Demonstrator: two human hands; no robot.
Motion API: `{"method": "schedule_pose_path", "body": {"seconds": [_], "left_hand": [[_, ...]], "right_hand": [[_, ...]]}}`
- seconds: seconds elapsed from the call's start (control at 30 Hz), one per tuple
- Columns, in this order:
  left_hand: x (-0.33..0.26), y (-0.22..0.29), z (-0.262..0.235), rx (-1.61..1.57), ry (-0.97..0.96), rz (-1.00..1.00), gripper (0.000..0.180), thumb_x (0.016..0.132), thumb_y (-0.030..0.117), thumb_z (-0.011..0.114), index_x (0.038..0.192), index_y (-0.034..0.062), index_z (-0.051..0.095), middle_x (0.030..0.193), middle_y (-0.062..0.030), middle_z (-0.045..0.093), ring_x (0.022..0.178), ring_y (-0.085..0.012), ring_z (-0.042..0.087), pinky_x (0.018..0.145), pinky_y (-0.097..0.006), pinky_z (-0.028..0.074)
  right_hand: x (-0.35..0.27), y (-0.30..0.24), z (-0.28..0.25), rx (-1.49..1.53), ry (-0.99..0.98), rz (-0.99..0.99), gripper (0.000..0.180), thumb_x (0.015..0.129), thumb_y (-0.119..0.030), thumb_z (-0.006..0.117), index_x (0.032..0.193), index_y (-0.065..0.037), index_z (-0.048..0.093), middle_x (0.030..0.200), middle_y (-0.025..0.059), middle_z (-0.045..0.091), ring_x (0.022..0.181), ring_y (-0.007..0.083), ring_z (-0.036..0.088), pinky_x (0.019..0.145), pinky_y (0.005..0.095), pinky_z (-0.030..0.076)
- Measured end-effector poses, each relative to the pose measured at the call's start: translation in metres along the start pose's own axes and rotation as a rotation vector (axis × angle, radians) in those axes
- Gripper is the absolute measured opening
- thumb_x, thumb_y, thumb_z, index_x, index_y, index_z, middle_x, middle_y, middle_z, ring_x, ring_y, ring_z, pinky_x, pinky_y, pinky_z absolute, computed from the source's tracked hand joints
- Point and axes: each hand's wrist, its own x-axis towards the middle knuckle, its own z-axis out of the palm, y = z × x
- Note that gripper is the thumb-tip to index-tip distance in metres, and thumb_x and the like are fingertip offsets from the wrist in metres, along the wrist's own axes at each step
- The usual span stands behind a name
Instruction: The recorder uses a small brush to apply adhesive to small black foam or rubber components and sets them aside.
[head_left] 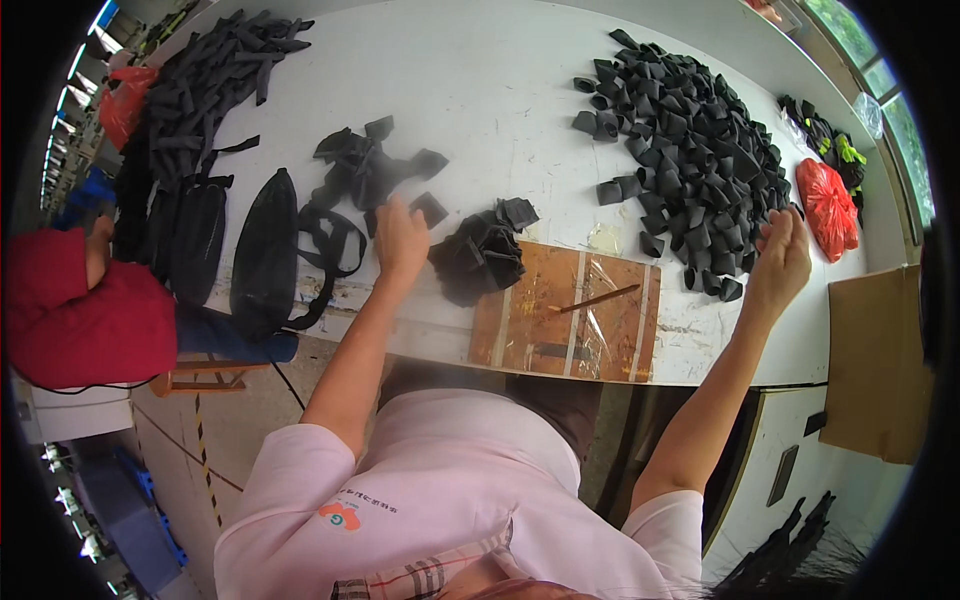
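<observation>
My left hand (401, 242) is on the table with its fingers curled at the near side of a small loose group of black fabric pieces (362, 172). One piece (429, 208) lies right beside its fingertips; what the fingers hold is hidden. To its right sits a bunched heap of black folded pieces (482, 255). My right hand (784, 262) is raised at the right edge of a big pile of short black fabric loops (700, 150). Its fingers are pressed together, and a small dark bit shows at their tips, too small to name.
A brown taped board (510, 325) with a thin brown stick (600, 298) lies at the table's front edge. Red plastic bag (827, 205) and cardboard box (872, 365) stand right. Black strips (215, 85) and black pouches (268, 250) lie left, near a person in red (90, 320).
</observation>
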Motion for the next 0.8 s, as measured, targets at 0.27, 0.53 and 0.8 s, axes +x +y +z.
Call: {"method": "schedule_pose_path", "body": {"seconds": [0.27, 0.53, 0.8], "left_hand": [[0.014, -0.012, -0.004, -0.033, 0.003, 0.191, 0.011, 0.075, 0.009, 0.061, 0.076, 0.0000, 0.053, 0.068, -0.0111, 0.053, 0.064, -0.0272, 0.055, 0.058, -0.033, 0.044], [-0.078, 0.086, -0.099, -1.691, -0.670, -0.711, 0.007, 0.084, 0.006, 0.050, 0.090, 0.0040, 0.052, 0.079, -0.0074, 0.059, 0.067, -0.0125, 0.057, 0.059, -0.023, 0.045], [-0.088, 0.092, -0.108, -1.692, -0.946, -0.566, 0.035, 0.084, 0.032, 0.047, 0.093, -0.0019, 0.051, 0.083, -0.0092, 0.058, 0.078, -0.0139, 0.057, 0.070, -0.024, 0.045]], "right_hand": [[-0.160, -0.063, -0.005, 0.303, -0.815, 0.147, 0.007, 0.079, -0.005, 0.057, 0.078, 0.001, 0.059, 0.065, 0.0082, 0.056, 0.054, 0.0133, 0.051, 0.053, 0.0247, 0.042], [-0.195, -0.085, 0.041, 0.770, -0.684, 0.548, 0.014, 0.081, -0.008, 0.059, 0.088, 0.003, 0.055, 0.074, 0.0064, 0.059, 0.065, 0.0130, 0.055, 0.061, 0.0243, 0.046], [-0.156, -0.062, 0.001, 0.737, -1.227, 0.610, 0.009, 0.085, -0.005, 0.052, 0.081, 0.001, 0.057, 0.074, -0.0010, 0.052, 0.069, 0.0058, 0.048, 0.063, 0.0201, 0.043]]}}
